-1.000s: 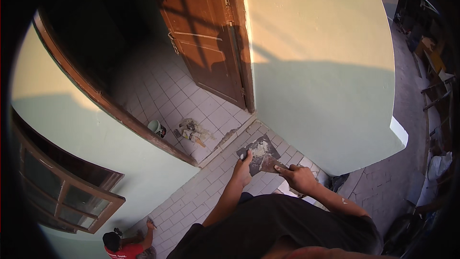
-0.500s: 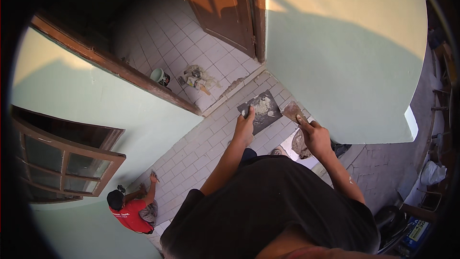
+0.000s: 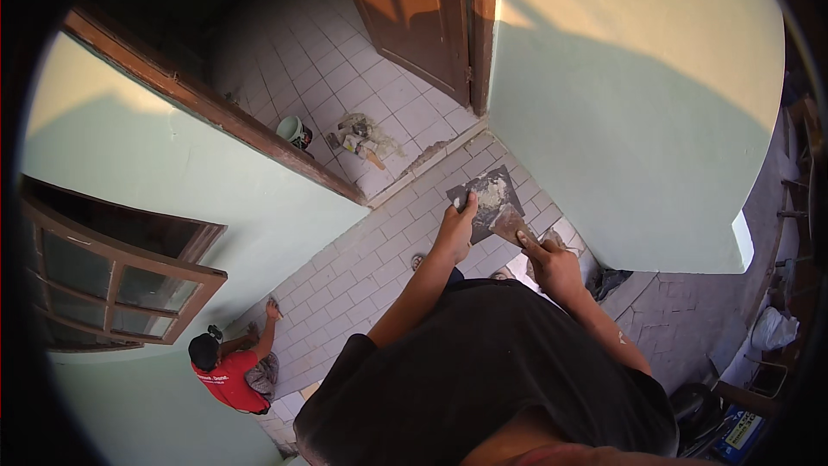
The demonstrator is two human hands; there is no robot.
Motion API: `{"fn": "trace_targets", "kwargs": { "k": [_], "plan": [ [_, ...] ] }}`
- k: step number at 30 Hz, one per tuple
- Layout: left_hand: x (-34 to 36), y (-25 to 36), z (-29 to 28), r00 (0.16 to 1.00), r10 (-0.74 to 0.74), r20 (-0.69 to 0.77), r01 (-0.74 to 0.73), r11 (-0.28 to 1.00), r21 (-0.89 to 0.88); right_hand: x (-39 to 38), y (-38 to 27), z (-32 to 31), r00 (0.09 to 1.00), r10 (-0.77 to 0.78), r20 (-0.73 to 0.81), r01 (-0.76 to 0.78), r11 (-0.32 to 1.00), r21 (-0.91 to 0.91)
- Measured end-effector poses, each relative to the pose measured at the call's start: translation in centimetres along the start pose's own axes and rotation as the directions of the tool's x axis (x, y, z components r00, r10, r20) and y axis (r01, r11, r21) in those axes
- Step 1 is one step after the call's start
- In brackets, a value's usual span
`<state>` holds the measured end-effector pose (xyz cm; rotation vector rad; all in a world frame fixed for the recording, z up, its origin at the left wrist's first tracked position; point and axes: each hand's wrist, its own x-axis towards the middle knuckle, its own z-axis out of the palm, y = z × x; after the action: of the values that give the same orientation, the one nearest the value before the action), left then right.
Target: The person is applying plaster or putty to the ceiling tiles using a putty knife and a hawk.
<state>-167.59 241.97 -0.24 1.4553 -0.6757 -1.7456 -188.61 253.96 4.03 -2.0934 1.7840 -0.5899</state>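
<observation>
My left hand (image 3: 457, 229) grips a dark, flat, square board (image 3: 512, 186) by its near left edge, thumb on top. Pale, pasty filler (image 3: 490, 193) is smeared over the board's upper face. In my right hand (image 3: 557, 273) is a putty knife (image 3: 507, 222) with a wide, stained blade. The blade lies over the board's near right part; whether it presses on the surface I cannot tell. Both hands are held out in front of my dark shirt, above the pale tiled floor (image 3: 379, 252).
A co-worker in a red shirt (image 3: 231, 381) crouches at the lower left, one hand on the tiles. Past the raised doorstep (image 3: 414, 171) stand a bucket (image 3: 294, 131) and a messy heap of supplies (image 3: 358, 138). An open window (image 3: 129, 293) juts out left; a green wall (image 3: 630, 155) rises right.
My right hand has brought the putty knife leftward, from beside the board to over it. The view has shifted slightly; my left hand still holds the board.
</observation>
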Motion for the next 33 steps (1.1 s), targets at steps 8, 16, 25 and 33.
{"fn": "trace_targets", "kwargs": {
  "k": [8, 16, 25, 33],
  "plan": [
    [0.1, -1.3, -1.2, 0.992, 0.097, -0.076, -0.096, 0.995, 0.023, 0.6, -0.2, -0.5, 0.995, -0.069, 0.066, 0.071, 0.997, -0.017],
    [-0.9, 0.3, -2.7, 0.992, 0.084, -0.095, -0.078, 0.995, 0.065, 2.5, -1.0, -1.5, 0.999, 0.012, -0.038, -0.012, 1.000, -0.002],
    [-0.3, 0.9, -3.9, 0.993, 0.092, -0.080, -0.090, 0.995, 0.031, 4.1, -1.7, -0.9, 0.994, 0.031, -0.104, -0.030, 0.999, 0.017],
    [-1.1, 1.3, -3.3, 0.991, 0.114, -0.068, -0.115, 0.993, -0.006, 4.2, -1.0, -0.2, 0.991, 0.054, -0.122, -0.056, 0.998, -0.013]
  ]
}}
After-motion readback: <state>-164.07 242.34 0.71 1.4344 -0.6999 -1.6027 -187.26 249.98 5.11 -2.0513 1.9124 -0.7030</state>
